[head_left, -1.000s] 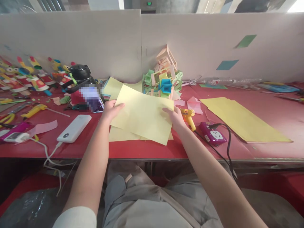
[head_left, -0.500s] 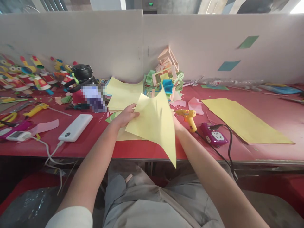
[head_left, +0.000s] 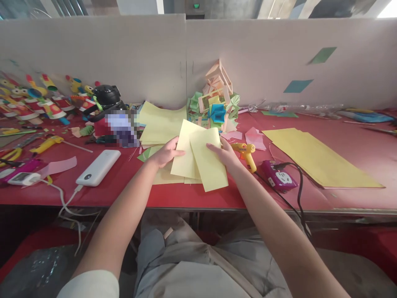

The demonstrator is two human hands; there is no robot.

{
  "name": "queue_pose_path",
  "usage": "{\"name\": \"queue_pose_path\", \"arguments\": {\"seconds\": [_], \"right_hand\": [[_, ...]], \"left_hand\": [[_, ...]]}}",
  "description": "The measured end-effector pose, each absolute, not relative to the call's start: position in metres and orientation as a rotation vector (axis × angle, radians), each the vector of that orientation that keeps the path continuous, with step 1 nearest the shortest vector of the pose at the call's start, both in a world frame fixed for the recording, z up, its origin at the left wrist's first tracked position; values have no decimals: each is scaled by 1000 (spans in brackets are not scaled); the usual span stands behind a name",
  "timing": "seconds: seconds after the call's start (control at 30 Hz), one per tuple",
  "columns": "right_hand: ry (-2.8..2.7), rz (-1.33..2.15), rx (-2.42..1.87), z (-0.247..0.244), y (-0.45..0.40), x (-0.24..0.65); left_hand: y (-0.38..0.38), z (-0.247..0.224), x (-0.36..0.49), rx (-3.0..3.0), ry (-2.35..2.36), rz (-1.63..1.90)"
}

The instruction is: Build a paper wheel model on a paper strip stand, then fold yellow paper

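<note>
My left hand [head_left: 166, 153] pinches a pale yellow piece of paper [head_left: 182, 159] at its left edge, thumb on top. In my right hand [head_left: 227, 155] is a second yellow piece of paper [head_left: 211, 165], gripped at its right edge with the thumb on its face. The right piece overlaps the left one and covers part of it, both tilted above the red table [head_left: 164, 199]. More yellow paper [head_left: 166, 177] lies beneath them. Just past my right hand is a yellow hot glue gun [head_left: 247, 154], its nozzle partly hidden.
Yellow sheets are stacked behind my left hand [head_left: 164, 124] and at the right [head_left: 316, 157]. A purple power socket [head_left: 280, 176] with a black cord sits right; a white power bank [head_left: 98, 167] lies left. Folded paper shapes [head_left: 217, 99] pile against the partition [head_left: 124, 54].
Half a second ago my hands held what looked like one large curved yellow sheet, hanging past the table edge. Now two smaller pieces show, one in each hand, and my right hand is in fuller view.
</note>
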State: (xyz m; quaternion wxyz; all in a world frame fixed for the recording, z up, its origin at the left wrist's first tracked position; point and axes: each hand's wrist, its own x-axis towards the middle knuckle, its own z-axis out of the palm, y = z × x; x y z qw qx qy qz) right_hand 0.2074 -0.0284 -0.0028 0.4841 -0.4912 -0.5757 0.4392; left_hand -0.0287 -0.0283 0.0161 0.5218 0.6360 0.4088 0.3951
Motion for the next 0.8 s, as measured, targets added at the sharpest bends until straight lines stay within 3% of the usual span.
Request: {"name": "queue_pose_path", "arguments": {"seconds": [0.17, 0.27, 0.8], "right_hand": [[-1176, 1257, -1214, -1, -28, 209], [-1195, 1289, -1218, -2, -26, 209], [-1129, 1388, -1173, 10, -36, 207]], "left_hand": [[-24, 20, -43, 1787, 1792, 1605], [-22, 25, -55, 1625, 2020, 1682], [10, 20, -91, 1442, 1890, 1741]]}}
